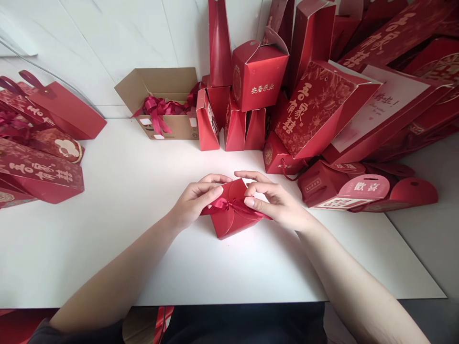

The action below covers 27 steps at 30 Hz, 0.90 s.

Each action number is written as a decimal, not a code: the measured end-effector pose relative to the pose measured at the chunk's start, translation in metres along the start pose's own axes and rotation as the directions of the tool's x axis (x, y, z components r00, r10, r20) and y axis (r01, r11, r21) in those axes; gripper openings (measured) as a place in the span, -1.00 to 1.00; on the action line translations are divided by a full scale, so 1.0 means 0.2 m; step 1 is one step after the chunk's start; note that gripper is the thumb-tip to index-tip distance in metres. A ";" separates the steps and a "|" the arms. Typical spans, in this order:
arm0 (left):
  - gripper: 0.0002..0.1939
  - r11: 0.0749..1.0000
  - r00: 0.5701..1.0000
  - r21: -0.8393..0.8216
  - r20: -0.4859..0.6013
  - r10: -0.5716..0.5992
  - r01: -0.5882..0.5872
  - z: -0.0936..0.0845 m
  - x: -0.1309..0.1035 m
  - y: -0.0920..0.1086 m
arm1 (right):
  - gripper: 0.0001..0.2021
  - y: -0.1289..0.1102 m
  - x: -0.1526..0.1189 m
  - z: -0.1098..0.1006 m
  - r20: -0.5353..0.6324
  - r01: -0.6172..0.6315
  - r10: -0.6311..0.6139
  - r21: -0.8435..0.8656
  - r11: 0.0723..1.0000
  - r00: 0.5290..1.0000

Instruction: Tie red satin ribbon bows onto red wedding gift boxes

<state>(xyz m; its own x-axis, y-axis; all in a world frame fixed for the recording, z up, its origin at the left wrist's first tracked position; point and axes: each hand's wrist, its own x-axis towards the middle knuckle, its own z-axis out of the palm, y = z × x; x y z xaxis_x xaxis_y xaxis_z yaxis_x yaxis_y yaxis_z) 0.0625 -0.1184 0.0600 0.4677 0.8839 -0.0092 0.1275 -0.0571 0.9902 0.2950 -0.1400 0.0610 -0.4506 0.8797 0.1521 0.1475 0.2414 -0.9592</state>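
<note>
A small red card box with curved, overlapping top flaps is rested on a smooth white tabletop, directly in front of the wearer, with one corner turned roughly towards 6 o'clock. With this box taken as the clock's centre, a glossy crimson ribbon is seen gathered in a knot over the flaps, its parts spread towards 9 and 3 o'clock.

The bare left hand is set at 9 o'clock, half curled, its thumb laid by the ribbon and its fingers carried round behind the box. The bare right hand is placed at 3 o'clock with fingers bent and spread, its thumb laid against the ribbon. Whether the ribbon is pinched by either hand cannot be told.

At 11 o'clock an open brown cardboard carton is stood, from which loose crimson ribbons are spilled. At 12 o'clock small tapered red card boxes are lined up. Between 1 and 2 o'clock a tall red floral-printed box with pale lettering is leaned. Towards 10 o'clock red paper gift bags and boxes are grouped.
</note>
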 end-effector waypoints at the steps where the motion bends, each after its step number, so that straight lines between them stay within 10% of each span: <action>1: -0.54 1.000 1.000 0.008 -0.002 0.008 -0.008 0.00 0.00 0.00 | -0.76 0.00 0.00 0.00 0.019 -0.003 0.003 -0.005 1.000 1.000; 11: -0.59 0.962 0.974 0.230 -0.137 0.180 -0.145 0.02 -0.02 0.01 | -0.59 0.02 0.01 0.00 0.053 -0.014 0.010 0.075 0.997 0.999; 27: -0.62 0.992 0.960 -0.114 -0.278 0.026 -0.060 0.05 -0.01 -0.04 | -0.65 0.12 0.02 0.04 -0.049 0.074 -0.065 0.186 0.980 0.997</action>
<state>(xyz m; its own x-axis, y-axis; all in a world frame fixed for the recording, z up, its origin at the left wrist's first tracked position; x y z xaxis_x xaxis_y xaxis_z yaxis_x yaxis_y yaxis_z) 0.0683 -0.1247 0.0498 0.2089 0.9764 0.0557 -0.0012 -0.0567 0.9984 0.2904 -0.1342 0.0376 -0.4151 0.8812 0.2261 -0.0525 0.2249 -0.9730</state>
